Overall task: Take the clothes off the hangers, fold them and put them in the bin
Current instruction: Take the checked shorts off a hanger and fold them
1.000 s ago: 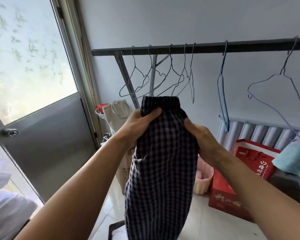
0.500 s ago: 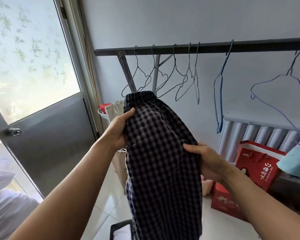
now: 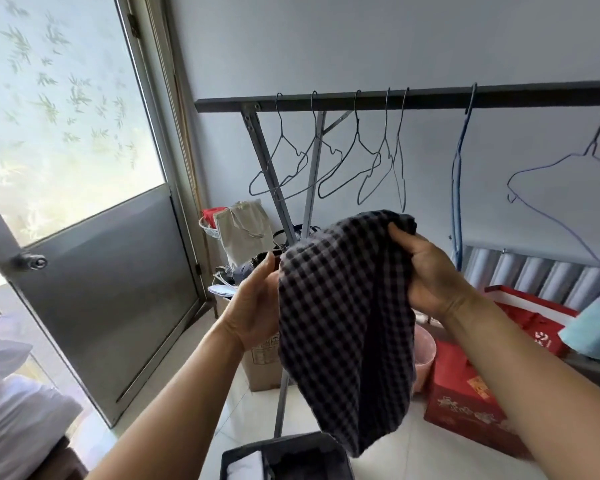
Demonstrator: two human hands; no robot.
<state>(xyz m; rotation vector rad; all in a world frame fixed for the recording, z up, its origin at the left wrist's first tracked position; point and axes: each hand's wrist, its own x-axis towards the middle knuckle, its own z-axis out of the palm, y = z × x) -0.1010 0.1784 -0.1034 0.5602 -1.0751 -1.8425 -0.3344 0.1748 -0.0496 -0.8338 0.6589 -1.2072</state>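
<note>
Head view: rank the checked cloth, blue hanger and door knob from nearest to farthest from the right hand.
1. checked cloth: held in the right hand.
2. blue hanger: hanging just beyond it, slightly right.
3. door knob: far left.

Single head-worn view: we look forward toward the clothes rail (image 3: 430, 100), close above the bin (image 3: 274, 446) at the lower edge.

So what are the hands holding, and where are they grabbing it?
The checked garment: the right hand grips its top end, the left hand holds its left edge.
</note>
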